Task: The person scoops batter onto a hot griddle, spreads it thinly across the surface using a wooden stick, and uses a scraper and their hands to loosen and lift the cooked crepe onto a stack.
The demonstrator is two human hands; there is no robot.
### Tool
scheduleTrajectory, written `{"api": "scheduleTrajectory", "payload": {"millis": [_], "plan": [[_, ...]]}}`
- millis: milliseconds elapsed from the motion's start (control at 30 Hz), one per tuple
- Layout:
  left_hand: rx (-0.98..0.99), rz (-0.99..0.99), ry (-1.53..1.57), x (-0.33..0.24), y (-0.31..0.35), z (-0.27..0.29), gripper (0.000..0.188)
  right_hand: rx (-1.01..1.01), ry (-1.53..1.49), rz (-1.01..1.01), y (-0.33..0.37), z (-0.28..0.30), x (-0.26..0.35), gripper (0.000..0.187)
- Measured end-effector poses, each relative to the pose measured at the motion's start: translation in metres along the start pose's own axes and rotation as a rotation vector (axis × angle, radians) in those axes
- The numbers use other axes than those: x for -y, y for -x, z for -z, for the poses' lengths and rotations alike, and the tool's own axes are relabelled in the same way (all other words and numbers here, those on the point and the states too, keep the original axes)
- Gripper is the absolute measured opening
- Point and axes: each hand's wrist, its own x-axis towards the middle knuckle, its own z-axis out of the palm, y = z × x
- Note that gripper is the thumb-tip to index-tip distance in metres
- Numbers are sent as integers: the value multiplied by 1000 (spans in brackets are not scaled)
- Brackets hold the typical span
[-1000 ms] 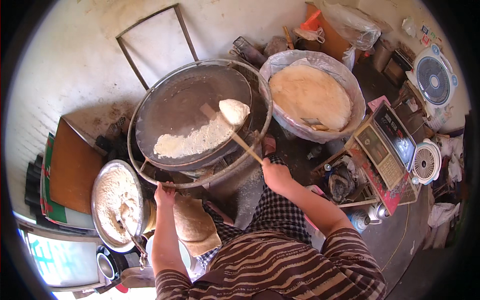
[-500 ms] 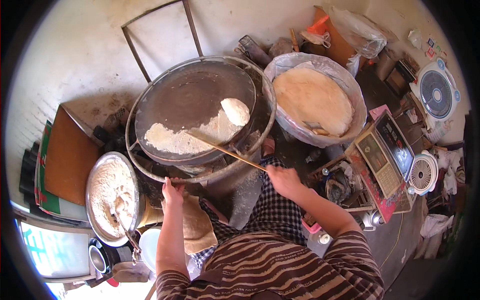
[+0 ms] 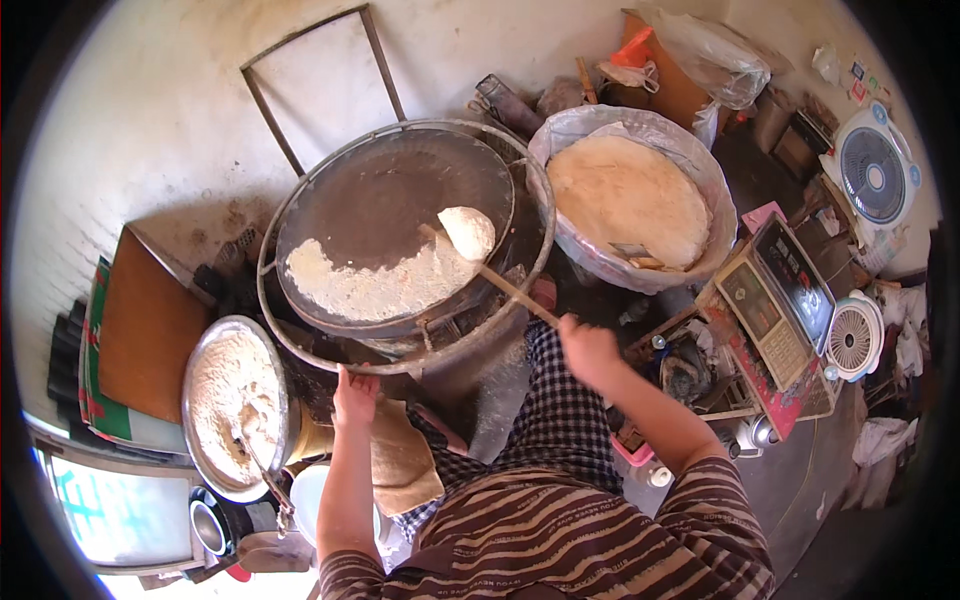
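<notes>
A round dark griddle (image 3: 385, 185) stands in front of me inside a metal ring frame (image 3: 300, 347). Along its near side lies a thin, crescent-shaped layer of pale batter (image 3: 365, 287). A thick white lump of batter (image 3: 467, 233) sits at the right end of that layer. My right hand (image 3: 588, 350) is closed around the handle of a wooden spreader (image 3: 520, 296). Its far end reaches the lump, which partly covers it. At the ring's near edge, my left hand (image 3: 356, 396) has its fingers curled on the metal.
Left of the griddle is a metal bowl of batter (image 3: 225, 400) with a ladle handle (image 3: 268, 480) sticking out. A plastic-lined basket (image 3: 722, 235) holding flat round pancakes (image 3: 630, 195) stands right. Farther right are a weighing scale (image 3: 765, 325) and two fans (image 3: 875, 170).
My right hand has moved slightly right, and the spreader's far end has swung up and right from the batter layer to the lump. My left hand stays at the ring.
</notes>
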Motion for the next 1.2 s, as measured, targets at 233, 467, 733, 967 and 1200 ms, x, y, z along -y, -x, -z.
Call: {"api": "scheduleTrajectory", "payload": {"millis": [233, 467, 733, 967, 1200], "plan": [[-230, -218, -44, 22, -7, -8, 24, -34, -174, -132, -45, 5, 46, 22], [-180, -213, -134, -33, -34, 13, 21, -25, 164, -140, 3, -4, -28, 15], [-153, -169, 98, -32, -56, 36, 38, -29, -52, 101, -12, -6, 40, 15], [-76, -35, 17, 16, 12, -17, 32, 11, -133, -112, -24, 21, 10, 14], [-186, -235, -164, -20, -25, 9, 26, -46, 2, -177, -11, -5, -9, 12]]}}
